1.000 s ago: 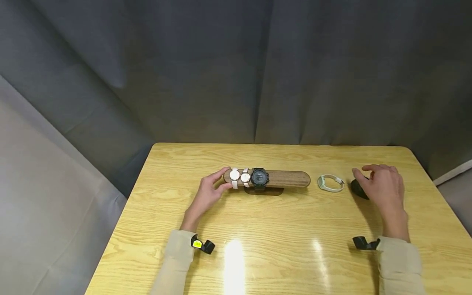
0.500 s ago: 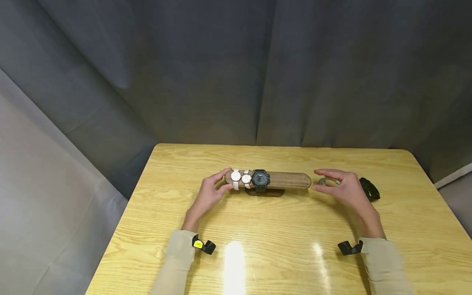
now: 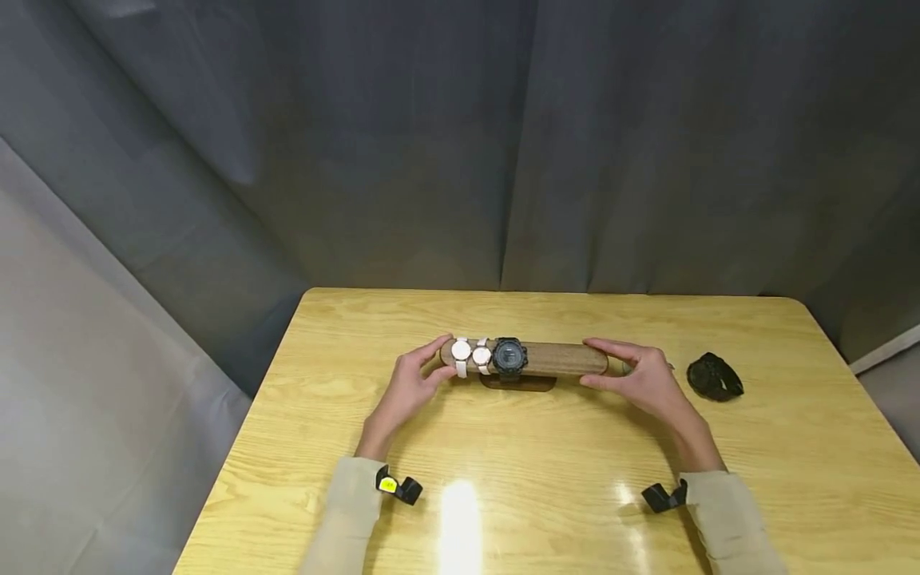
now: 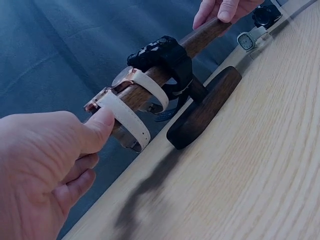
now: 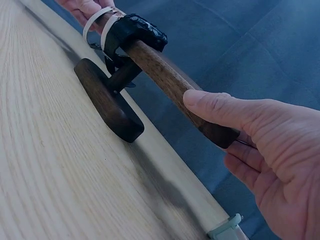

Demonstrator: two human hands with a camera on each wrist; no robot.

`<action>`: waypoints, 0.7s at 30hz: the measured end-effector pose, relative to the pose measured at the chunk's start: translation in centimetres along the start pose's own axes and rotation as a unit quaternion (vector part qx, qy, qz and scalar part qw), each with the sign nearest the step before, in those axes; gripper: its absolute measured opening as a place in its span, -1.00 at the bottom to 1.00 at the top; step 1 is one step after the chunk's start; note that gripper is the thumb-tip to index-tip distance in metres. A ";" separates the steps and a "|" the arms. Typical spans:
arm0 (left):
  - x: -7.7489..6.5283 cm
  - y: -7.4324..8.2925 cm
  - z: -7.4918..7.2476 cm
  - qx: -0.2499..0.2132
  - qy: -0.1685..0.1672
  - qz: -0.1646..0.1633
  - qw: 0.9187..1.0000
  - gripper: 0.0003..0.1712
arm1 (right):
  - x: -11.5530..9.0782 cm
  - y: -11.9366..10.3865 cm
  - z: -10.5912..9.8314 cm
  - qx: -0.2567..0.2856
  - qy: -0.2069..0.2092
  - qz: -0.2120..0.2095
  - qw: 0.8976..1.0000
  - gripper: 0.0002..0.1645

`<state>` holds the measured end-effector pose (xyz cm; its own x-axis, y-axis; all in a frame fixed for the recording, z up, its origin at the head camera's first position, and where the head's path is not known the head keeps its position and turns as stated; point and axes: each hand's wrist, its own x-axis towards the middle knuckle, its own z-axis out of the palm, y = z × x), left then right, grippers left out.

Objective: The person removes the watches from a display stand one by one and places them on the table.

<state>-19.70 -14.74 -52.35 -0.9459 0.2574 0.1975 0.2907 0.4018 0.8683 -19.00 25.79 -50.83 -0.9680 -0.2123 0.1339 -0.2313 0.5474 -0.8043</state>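
Note:
A wooden watch stand (image 3: 564, 358) with a horizontal bar on a short post and base stands on the table. On its left half sit two white-strapped watches (image 3: 461, 352) and, nearer the middle, a chunky black watch (image 3: 509, 356). My left hand (image 3: 410, 387) grips the bar's left end, thumb against the outermost white strap in the left wrist view. At the bare right end, my right hand (image 3: 645, 383) holds the bar between thumb and fingers; in the right wrist view its thumb lies along the wood.
A pale green watch (image 5: 227, 229) lies on the table just right of the stand, mostly hidden by my right hand in the head view. Another black watch (image 3: 714, 377) lies farther right. A dark curtain (image 3: 402, 160) hangs behind the wooden table (image 3: 546, 455).
My right hand has moved left from beside the loose black watch, past the pale green watch, and now holds the stand's right end. My left hand has kept its grip.

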 end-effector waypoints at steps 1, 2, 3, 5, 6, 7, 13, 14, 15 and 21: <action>0.1 0.1 -0.1 0.005 -0.002 0.003 1.000 -0.30 | 0.1 0.0 0.0 -0.002 0.000 -0.002 1.000 -0.20; 0.1 0.2 -0.2 0.011 -0.003 0.004 1.000 -0.29 | 0.1 -0.1 0.0 -0.004 0.000 -0.004 1.000 -0.20; 0.1 0.3 -0.3 0.015 -0.003 0.006 1.000 -0.27 | 0.2 0.0 0.0 -0.005 0.001 -0.003 1.000 -0.20; 0.1 0.5 -0.5 0.020 -0.001 0.009 1.000 -0.24 | 0.2 0.0 0.0 -0.007 -0.002 -0.002 1.000 -0.20; 0.2 0.7 -0.5 0.020 0.002 0.013 1.000 -0.23 | 0.3 0.0 0.0 -0.007 -0.003 -0.002 1.000 -0.19; 0.2 0.8 -0.5 0.021 0.006 0.019 1.000 -0.23 | 0.3 0.0 0.0 -0.007 -0.004 -0.001 1.000 -0.19; 0.4 1.4 0.1 0.067 0.052 0.059 0.995 -0.35 | 0.3 0.1 -0.1 -0.001 -0.007 0.011 1.000 -0.18; 0.4 1.5 0.2 0.078 0.063 0.063 0.993 -0.37 | 0.3 0.1 -0.1 0.000 -0.008 0.012 1.000 -0.18; 0.4 1.5 0.3 0.088 0.073 0.069 0.991 -0.39 | 0.3 0.0 -0.1 0.001 -0.008 0.012 1.000 -0.18; 0.5 1.7 1.0 0.133 0.123 0.104 0.978 -0.43 | 0.3 0.0 -0.1 0.002 -0.009 0.012 1.000 -0.18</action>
<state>-19.50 -13.03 -51.23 -0.8590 0.1517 0.4889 0.4766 0.5853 0.6559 -19.29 25.83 -50.68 -0.9711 -0.2146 0.1044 -0.2082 0.5485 -0.8098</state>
